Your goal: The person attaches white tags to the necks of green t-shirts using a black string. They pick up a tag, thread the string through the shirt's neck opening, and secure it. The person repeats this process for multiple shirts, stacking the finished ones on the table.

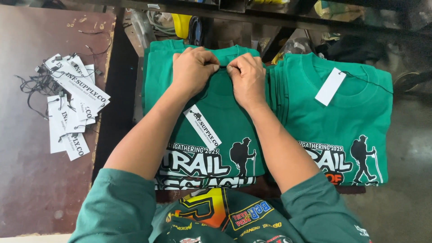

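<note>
My left hand [192, 68] and my right hand [247, 77] are side by side at the collar of a folded green T-shirt [216, 135] on top of a stack in front of me. Both hands pinch the neckline, fingertips nearly touching. A white paper hang tag [202, 127] on a black string lies on the shirt's chest, between my forearms. The shirt has a white and black print with a hiker figure.
A second stack of green T-shirts [342, 126] lies to the right, its top shirt carrying a white tag [330, 86]. A pile of loose white tags with black strings [72, 108] sits on the brown table [27, 180] at left. Dark shelving with clutter runs along the back.
</note>
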